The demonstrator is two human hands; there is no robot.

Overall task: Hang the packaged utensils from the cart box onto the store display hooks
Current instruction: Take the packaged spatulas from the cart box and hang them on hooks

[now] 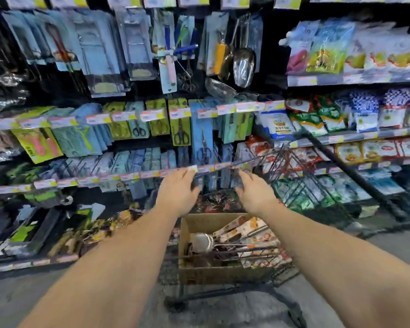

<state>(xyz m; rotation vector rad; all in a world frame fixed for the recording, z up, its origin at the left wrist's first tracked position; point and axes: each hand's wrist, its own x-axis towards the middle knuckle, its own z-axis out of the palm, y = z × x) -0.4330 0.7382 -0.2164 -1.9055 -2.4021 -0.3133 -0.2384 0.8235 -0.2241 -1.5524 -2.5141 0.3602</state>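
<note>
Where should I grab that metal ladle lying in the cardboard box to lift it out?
Judging by its pose, take the ladle by its handle, just right of the bowl, coming from above. It lies flat with the bowl at the left and the thin handle running right, on top of the packaged utensils in the cardboard box. Neither hand holds anything.

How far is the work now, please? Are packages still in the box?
Done: cannot tell. In hand: left hand and right hand reach toward the display hooks; what they hold is too blurred to tell. Left: the cart box still contains packaged utensils.
</note>
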